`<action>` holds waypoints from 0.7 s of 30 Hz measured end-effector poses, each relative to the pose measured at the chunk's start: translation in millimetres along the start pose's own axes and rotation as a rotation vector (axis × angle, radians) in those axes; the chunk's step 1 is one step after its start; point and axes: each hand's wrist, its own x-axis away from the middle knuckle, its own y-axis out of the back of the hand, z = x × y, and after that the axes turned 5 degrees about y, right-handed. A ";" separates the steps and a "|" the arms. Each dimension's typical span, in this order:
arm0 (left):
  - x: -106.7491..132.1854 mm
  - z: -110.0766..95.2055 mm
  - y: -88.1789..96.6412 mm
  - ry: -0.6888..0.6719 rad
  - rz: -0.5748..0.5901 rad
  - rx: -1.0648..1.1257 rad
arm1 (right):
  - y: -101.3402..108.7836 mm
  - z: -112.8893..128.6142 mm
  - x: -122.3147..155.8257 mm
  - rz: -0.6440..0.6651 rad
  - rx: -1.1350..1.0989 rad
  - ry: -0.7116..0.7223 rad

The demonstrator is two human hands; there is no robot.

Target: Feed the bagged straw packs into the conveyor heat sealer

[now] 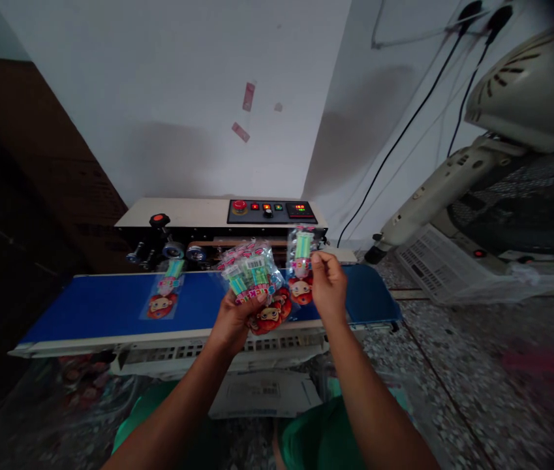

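Observation:
My left hand (237, 316) is closed round a fanned bunch of clear plastic packets (252, 277), each with green sticks and a red-haired cartoon face. Between the thumb and fingers of my right hand (329, 281) is a single packet (302, 245) of the same kind, held upright by its right edge near the machine's front. Another packet (162, 303) lies flat on the blue conveyor belt (110, 300) at the left. Behind the belt stands a band sealing machine (183, 212) with rollers and a lit display (300, 207).
A red stop button (239, 205) and a black knob (159, 220) top the machine. To the right, a beige fan-like machine (516, 98) stands near a white crate (443, 261). Black cables (404, 130) run down the wall. Below the belt lies a white carton (264, 391).

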 end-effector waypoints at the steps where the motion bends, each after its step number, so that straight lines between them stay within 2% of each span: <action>1: 0.1 -0.7 0.7 0.000 0.005 0.002 | 10.3 -9.3 -6.1 -0.018 0.036 -0.008; 5: 0.9 -4.8 2.3 -0.004 0.046 -0.001 | 53.2 -50.5 -25.7 0.003 0.344 -0.076; 7: 1.6 -6.7 2.1 -0.013 0.043 0.001 | 65.5 -64.7 -29.7 0.064 0.527 -0.081; 10: 3.2 -8.3 0.9 -0.014 0.029 0.004 | 65.4 -71.9 -30.5 0.191 0.746 -0.107; 14: 4.6 -7.7 0.9 0.018 0.021 -0.005 | 45.4 -64.0 -30.0 0.331 0.894 -0.141; 16: 3.9 -6.4 2.4 0.030 0.029 -0.011 | 33.9 -54.8 -27.9 0.365 0.898 -0.100; 18: 2.2 -4.7 4.0 0.029 0.029 -0.007 | 22.4 -40.8 -22.1 0.333 0.789 0.003; 21: -1.0 -2.0 4.8 0.011 0.017 -0.001 | 3.6 -12.0 -5.3 0.329 0.343 0.073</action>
